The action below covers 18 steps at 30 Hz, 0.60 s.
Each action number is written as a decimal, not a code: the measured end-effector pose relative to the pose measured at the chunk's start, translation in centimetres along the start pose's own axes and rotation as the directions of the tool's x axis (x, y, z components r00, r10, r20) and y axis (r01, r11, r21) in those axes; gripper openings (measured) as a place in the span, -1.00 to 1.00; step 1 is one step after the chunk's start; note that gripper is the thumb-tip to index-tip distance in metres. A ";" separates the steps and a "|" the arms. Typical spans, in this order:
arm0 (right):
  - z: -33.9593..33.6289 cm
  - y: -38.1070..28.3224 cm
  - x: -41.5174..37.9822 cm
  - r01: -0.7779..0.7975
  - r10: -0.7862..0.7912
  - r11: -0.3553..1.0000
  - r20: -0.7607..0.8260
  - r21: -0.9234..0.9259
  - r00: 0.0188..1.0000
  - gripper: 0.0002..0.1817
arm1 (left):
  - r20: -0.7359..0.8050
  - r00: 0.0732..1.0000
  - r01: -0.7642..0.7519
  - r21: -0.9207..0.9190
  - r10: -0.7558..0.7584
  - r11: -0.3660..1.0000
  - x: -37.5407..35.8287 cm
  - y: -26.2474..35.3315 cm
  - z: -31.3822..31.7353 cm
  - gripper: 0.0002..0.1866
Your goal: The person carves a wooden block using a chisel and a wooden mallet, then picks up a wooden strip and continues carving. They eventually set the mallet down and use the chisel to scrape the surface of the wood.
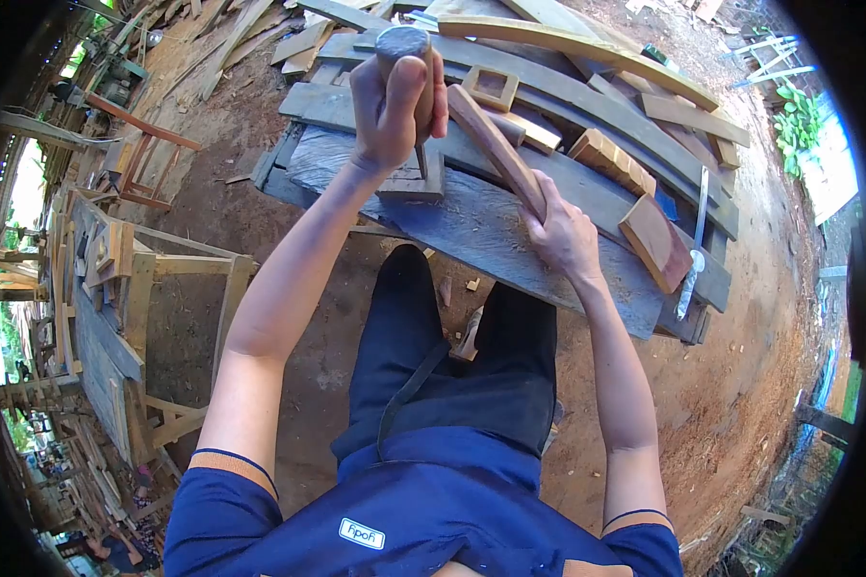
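Wooden block lies on the desk, beneath the chisel. Left grip clasps the chisel; right grip clasps a wooden bar. Advised: blade upright, blows square.

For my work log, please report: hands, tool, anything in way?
Left hand grips chisel, pointing down at wood block. Right hand holds wooden stick. Other wood pieces crowd the bench.
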State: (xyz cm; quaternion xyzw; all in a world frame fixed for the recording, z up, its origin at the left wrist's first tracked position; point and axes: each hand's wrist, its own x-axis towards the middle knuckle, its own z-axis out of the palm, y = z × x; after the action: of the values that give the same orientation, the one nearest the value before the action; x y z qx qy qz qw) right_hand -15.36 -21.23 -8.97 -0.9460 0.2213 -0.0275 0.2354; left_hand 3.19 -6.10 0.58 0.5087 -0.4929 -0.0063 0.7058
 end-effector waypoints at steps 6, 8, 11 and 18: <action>0.0 0.0 0.0 0.002 -0.002 1.000 -0.004 -0.002 1.000 -0.37 | -0.056 0.998 -0.040 -0.067 0.037 0.997 -0.4 -0.3 0.5 -0.47; 0.1 -0.1 0.0 0.009 -0.009 1.000 -0.008 -0.003 1.000 -0.37 | -0.168 0.984 0.066 0.072 -0.053 0.995 -0.8 -0.1 1.2 -0.63; 0.3 0.2 0.0 0.011 -0.011 0.998 -0.007 0.063 1.000 -0.39 | -0.216 0.975 0.016 0.290 0.049 0.957 -1.0 0.0 2.3 -0.77; -10.0 -5.3 -4.0 -0.078 0.124 0.794 -0.035 0.602 0.992 -0.56 | -0.117 0.963 -0.152 0.513 0.244 0.845 -1.7 -1.2 4.5 -0.72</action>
State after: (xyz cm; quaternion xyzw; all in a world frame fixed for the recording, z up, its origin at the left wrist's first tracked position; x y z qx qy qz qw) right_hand -18.40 -19.64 2.52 -0.8082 0.2598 -0.1176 0.5153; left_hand -0.25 -9.06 -1.45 0.6185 -0.4630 0.2398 0.5879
